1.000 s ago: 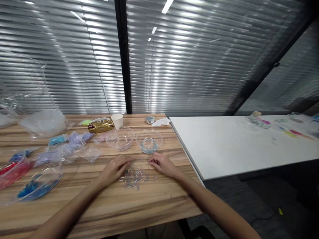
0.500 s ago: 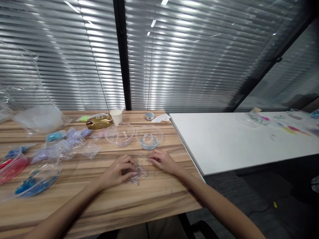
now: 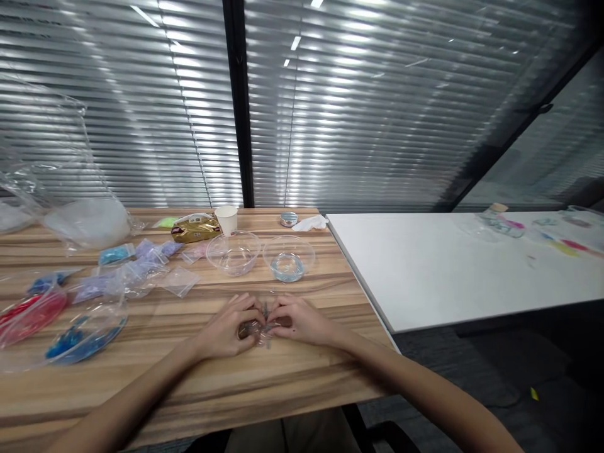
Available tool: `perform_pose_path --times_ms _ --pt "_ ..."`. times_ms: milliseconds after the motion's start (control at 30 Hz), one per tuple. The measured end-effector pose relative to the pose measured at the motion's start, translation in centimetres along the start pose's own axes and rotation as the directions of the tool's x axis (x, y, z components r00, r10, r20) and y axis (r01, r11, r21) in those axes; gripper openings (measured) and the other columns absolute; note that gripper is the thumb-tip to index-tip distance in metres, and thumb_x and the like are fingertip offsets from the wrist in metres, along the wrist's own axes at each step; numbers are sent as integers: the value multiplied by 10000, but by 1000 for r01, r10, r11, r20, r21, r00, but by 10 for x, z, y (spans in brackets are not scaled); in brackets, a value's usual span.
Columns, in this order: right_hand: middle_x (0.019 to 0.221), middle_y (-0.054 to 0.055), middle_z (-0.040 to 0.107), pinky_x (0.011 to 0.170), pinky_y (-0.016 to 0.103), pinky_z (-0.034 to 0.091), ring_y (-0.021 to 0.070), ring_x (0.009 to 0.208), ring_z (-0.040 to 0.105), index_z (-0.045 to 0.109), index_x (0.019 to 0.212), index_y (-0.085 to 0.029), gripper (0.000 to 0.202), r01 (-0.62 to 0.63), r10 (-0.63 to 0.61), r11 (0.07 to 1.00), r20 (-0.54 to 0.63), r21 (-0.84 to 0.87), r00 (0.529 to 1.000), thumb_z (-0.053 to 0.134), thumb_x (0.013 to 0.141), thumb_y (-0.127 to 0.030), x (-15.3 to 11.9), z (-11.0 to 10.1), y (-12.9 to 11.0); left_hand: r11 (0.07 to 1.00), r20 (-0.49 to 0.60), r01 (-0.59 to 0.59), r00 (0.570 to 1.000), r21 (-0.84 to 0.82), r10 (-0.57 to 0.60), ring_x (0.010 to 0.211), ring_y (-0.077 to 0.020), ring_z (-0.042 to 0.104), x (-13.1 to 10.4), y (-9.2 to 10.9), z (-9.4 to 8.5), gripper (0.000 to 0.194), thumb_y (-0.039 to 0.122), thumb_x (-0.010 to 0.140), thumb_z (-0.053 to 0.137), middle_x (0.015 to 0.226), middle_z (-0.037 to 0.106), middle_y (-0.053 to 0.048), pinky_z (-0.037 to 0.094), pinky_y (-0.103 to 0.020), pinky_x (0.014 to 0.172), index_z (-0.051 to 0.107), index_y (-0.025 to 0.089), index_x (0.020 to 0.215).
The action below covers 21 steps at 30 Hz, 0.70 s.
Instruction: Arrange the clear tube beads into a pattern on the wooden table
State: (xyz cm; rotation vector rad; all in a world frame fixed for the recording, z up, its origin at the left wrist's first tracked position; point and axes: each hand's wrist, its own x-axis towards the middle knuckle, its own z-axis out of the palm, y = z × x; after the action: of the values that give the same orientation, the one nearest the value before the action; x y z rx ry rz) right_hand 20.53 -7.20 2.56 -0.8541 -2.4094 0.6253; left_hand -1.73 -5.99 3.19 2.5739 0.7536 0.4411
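Near the front of the wooden table, a small pile of tiny clear tube-shaped beads lies between my hands. My left hand is curled at the pile's left edge, thumb and fingers drawn together in a loop. Opposite it, my right hand pinches with thumb and forefinger just over the beads, its fingertips almost meeting those of the left. Whatever either hand holds is too small to make out. Just beyond stand a clear bowl and another clear bowl with a pale-blue base.
Small plastic bags of lilac beads lie to the left, near a bowl of blue pieces and a red bowl. A paper cup, a gold packet, a round tin and a tissue are behind.
My right hand has come left and slightly down to the beads, so the hands now nearly touch. The left hand has stayed by the pile. The view has shifted slightly.
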Motion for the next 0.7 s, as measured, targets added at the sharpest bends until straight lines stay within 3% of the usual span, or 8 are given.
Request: perform_pose_path --times_ms 200,700 --pt "794 7 613 724 244 434 158 784 577 684 801 -172 86 -65 64 997 -18 -37 998 731 737 -139 7 5 -2 1000 10 4 1000 -4 -4 916 -205 514 2 3 -2 105 177 811 540 963 585 -31 378 -321 814 622 209 870" --pt "811 16 615 742 233 425 145 786 569 671 844 -154 36 -1 1 1000 -26 9 1000 677 810 -145 -1 6 8 1000 23 8 1000 -18 -8 908 -199 505 1 -2 1 70 194 892 514 953 563 -34 372 -307 809 581 207 909"
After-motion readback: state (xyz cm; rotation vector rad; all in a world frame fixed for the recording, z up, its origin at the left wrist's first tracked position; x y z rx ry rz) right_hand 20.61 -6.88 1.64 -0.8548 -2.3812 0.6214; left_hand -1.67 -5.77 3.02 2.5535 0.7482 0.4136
